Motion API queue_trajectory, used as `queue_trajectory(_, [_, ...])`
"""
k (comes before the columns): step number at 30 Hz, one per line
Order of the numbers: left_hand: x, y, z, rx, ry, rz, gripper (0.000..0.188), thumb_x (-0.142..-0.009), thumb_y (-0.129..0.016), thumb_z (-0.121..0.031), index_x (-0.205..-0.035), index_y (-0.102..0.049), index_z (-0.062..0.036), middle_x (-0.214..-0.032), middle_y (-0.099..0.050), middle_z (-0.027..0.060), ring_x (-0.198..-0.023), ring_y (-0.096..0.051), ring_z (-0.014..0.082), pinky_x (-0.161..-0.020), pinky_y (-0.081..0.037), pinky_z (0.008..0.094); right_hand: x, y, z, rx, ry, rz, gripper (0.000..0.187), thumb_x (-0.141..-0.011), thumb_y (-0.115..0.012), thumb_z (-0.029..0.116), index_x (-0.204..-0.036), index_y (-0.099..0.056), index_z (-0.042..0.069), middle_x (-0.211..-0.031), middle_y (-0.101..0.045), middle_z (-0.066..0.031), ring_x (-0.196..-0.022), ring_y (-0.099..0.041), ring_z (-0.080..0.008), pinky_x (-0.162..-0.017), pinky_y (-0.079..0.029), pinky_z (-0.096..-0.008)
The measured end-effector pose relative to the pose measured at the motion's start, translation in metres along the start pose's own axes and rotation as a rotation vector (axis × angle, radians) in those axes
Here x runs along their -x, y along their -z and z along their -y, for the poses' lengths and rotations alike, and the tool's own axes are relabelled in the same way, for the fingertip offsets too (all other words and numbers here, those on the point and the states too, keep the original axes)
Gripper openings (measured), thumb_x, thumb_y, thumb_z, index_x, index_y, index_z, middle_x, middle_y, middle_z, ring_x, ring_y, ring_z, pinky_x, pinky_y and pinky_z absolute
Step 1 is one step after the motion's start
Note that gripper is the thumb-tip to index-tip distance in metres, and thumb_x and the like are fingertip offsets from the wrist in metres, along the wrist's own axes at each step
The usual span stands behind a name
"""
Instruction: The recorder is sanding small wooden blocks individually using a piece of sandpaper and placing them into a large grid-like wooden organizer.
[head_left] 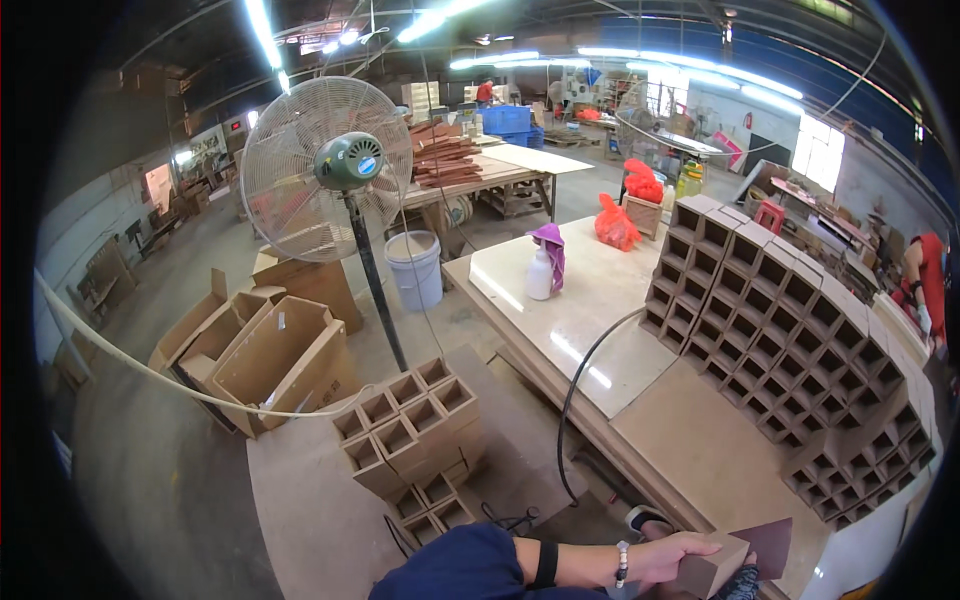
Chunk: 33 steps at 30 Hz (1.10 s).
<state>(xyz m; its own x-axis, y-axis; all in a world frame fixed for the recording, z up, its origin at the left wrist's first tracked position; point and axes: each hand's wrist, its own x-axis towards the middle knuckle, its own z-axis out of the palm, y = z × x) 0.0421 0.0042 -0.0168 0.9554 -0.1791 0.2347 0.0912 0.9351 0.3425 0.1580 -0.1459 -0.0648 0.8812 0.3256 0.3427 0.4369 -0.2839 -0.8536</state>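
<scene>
My left hand [682, 556], with a bracelet and a black band on the forearm, grips a small brown square box [712, 568] at the lower right. Beside the box, my right hand [740, 584] shows only partly, in a dark patterned glove. Its fingers are closed by a thin reddish-brown sheet [772, 545] that rises behind the box and looks like sandpaper. Several similar open boxes stand stacked [790, 340] on the bench to the right. A smaller block of them [425, 435] rests on a board left of my arm.
A large fan [340, 165] stands ahead on the left, near a white bucket [414, 270] and cardboard cartons [265, 350]. On the bench [560, 320] are a white bottle [540, 275] with a purple cloth and red bags [617, 222]. A black hose [572, 410] hangs over the bench edge. Another person [925, 285] is at far right.
</scene>
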Motion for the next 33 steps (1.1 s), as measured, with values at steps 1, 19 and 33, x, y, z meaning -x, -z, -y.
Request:
queue_trajectory(1, [0.000,0.006,-0.003,-0.083,0.009,-0.039,0.041,-0.085,-0.048,-0.021,-0.119,-0.041,0.0005,-0.114,-0.051,0.0078,-0.103,-0.049,0.0156,-0.089,-0.037,0.0263,0.000,-0.001,0.002,0.005,0.001,0.001,0.028,-0.078,-0.046,0.012,-0.105,-0.050,0.006,-0.100,-0.053,-0.0096,-0.091,-0.049,-0.0210,-0.083,-0.039,-0.0341])
queue_trajectory(19, [-0.001,0.033,-0.011,-0.198,-0.114,-0.241,0.032,-0.081,-0.056,-0.012,-0.110,-0.050,-0.0018,-0.107,-0.055,0.0056,-0.099,-0.052,0.0142,-0.086,-0.040,0.0287,0.020,0.035,0.008,0.051,0.031,-0.196,0.031,-0.077,-0.047,0.010,-0.108,-0.049,0.004,-0.103,-0.054,-0.0095,-0.095,-0.049,-0.0247,-0.087,-0.038,-0.0352])
queue_trajectory(33, [-0.006,0.009,-0.038,-0.107,-0.008,-0.169,0.031,-0.080,-0.052,-0.012,-0.108,-0.049,0.0009,-0.102,-0.056,0.0121,-0.092,-0.056,0.0218,-0.077,-0.048,0.0319,0.005,0.022,0.146,0.456,0.841,0.308,0.038,-0.076,-0.052,0.011,-0.114,-0.048,0.016,-0.112,-0.048,-0.0086,-0.106,-0.046,-0.0256,-0.096,-0.028,-0.0466])
